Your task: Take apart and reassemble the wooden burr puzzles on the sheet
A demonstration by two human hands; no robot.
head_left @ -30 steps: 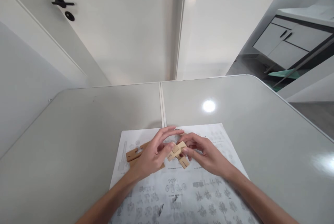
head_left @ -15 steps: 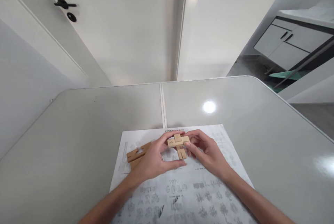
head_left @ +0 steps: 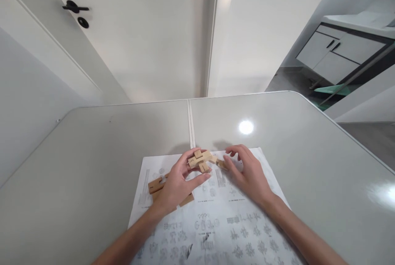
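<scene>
Crossed wooden pieces [head_left: 199,159], joined together and marked with numbers, are held up above the printed sheet [head_left: 212,215] by my left hand [head_left: 175,182], whose fingers wrap behind them. My right hand [head_left: 247,170] is to the right, its thumb and fingers around the end of a small wooden piece [head_left: 221,163]. That piece lies close to the right end of the crossed ones; whether they touch is unclear. More notched wooden pieces [head_left: 156,184] lie on the sheet, partly hidden behind my left hand and wrist.
The sheet lies on a glossy light table [head_left: 138,129] with a seam down its middle. Beyond the far edge stands a white door with a black handle [head_left: 75,7]. A white cabinet [head_left: 336,51] is at the upper right.
My left hand has moved slightly left and up with the crossed pieces, tilting them. My right hand has drawn away from them to the right, and a small piece now shows between the hands.
</scene>
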